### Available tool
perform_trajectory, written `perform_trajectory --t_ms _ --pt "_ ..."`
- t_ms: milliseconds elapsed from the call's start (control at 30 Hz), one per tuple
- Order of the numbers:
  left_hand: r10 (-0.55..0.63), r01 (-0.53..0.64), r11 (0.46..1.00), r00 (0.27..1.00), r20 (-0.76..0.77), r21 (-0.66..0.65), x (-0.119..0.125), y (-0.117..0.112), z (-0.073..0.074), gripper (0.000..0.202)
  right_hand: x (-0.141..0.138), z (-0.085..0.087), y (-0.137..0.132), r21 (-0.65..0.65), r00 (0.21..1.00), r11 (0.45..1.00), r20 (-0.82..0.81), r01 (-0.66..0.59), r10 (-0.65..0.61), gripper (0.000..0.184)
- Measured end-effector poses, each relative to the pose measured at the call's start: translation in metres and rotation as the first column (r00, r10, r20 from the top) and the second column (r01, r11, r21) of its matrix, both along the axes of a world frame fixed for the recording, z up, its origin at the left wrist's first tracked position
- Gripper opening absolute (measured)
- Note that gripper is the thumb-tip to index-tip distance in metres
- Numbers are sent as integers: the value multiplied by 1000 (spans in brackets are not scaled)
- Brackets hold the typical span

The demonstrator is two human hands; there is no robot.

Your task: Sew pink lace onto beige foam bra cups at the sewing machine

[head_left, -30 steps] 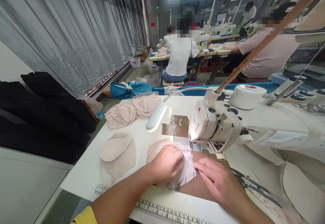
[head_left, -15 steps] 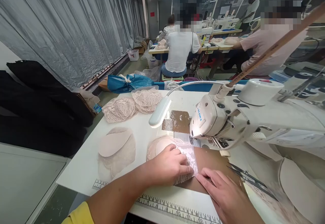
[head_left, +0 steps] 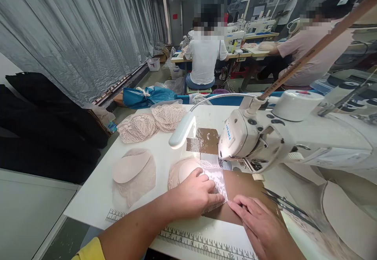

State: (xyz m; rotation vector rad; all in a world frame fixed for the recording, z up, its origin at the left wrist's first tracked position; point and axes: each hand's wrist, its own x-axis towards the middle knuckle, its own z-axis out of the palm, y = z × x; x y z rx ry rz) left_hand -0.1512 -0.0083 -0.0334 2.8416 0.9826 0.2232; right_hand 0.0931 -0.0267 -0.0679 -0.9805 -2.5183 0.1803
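Note:
A pale pink lace cup piece (head_left: 218, 175) lies by the sewing machine's needle area, with a smooth beige cup pad (head_left: 186, 169) at its left. My left hand (head_left: 196, 193) rests over the lace from the left, fingers curled and thumb pressed near its right edge. At the lower right corner of the lace, my right hand (head_left: 256, 216) has its thumb and index finger closed on the edge. The fabric between those fingertips is mostly hidden. The machine head (head_left: 238, 134) stands just beyond both hands.
Black-handled scissors (head_left: 290, 207) lie right of my right hand. Another cup piece (head_left: 134, 173) lies on the left, with lace cup stacks (head_left: 138, 127) behind it. A lamp (head_left: 182, 131) arches over the white table (head_left: 97, 201). Other people sit at machines ahead.
The view has shifted slightly, so most things sit a little further left. Both hands keep nearly the same place and grip on the lace.

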Motion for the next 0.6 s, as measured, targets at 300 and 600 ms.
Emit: perform_trajectory --t_ms 300,600 --pt "-34 34 999 993 114 1 1 4 -1 29 -10 -7 10 63 998 997 51 34 -37 50" --pt "25 -24 998 999 32 -50 7 7 1 52 -10 -2 10 46 996 998 75 35 -38 48"
